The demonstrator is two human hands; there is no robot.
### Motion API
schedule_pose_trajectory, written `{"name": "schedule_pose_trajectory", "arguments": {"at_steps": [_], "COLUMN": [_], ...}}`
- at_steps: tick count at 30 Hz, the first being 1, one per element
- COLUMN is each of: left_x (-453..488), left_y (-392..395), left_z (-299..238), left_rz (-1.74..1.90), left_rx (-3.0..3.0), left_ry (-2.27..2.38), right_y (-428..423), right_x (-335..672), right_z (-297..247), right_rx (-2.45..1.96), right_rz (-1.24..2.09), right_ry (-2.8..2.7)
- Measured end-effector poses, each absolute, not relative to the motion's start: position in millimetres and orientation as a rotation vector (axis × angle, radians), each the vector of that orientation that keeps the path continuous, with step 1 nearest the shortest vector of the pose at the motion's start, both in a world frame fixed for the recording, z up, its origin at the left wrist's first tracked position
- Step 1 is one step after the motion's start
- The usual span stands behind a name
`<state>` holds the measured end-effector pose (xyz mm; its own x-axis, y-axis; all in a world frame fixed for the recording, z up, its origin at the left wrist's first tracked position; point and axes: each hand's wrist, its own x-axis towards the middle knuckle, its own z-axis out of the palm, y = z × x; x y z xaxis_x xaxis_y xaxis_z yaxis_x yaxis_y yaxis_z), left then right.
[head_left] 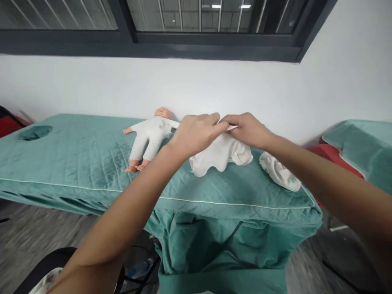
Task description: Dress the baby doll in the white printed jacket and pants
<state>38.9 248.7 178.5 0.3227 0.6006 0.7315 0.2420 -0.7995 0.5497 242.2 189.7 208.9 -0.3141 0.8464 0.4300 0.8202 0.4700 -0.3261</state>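
A small white baby garment (211,157) hangs down in front of me, its wavy lower edge over the green bed cover. My left hand (199,132) pinches its upper edge, fingers curled. Close beside it, my right hand (246,130) grips the same edge, a bit of white cloth showing between the fingertips. The garment's top is partly hidden behind both hands. To the left, a baby doll (151,132) with a white cloth body lies on its back, head toward the wall. My left hand covers the end of one doll arm.
The padded green bed (82,151) stands along a white wall under a dark-framed window (214,38). A bundled white cloth with a small print (278,171) lies near its right end, partly behind my right forearm. Another green-covered surface (361,143) is at far right.
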Motion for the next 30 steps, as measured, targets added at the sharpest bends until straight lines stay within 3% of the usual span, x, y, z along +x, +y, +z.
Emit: {"name": "schedule_pose_trajectory", "arguments": {"at_steps": [4,9,12,15,19,22,26,30], "left_x": [18,11,5,-4,-15,-23,-32,-37], "left_y": [219,203,203,205,213,223,233,244], "left_z": [226,247,250,254,251,237,206,172], "left_rz": [1.104,0.815,0.818,1.041,1.401,1.412,1.24,0.757], "left_rx": [2.831,2.905,2.856,2.769,2.621,2.507,2.333,2.24], "left_ry": [1.293,1.741,1.812,1.814,1.523,1.288,1.253,1.211], "right_y": [181,165,157,148,136,126,114,108], "right_x": [232,228,231,239,255,273,298,319], "right_z": [249,268,276,283,284,273,243,204], "right_rx": [-1.502,-1.739,-1.838,-1.922,-1.93,-1.867,-1.862,-1.955], "right_rz": [-0.249,-0.593,-0.726,-0.749,-0.61,-0.389,-0.064,0.404], "right_ry": [-2.324,-2.409,-2.36,-2.224,-2.048,-1.949,-1.728,-1.494]}}
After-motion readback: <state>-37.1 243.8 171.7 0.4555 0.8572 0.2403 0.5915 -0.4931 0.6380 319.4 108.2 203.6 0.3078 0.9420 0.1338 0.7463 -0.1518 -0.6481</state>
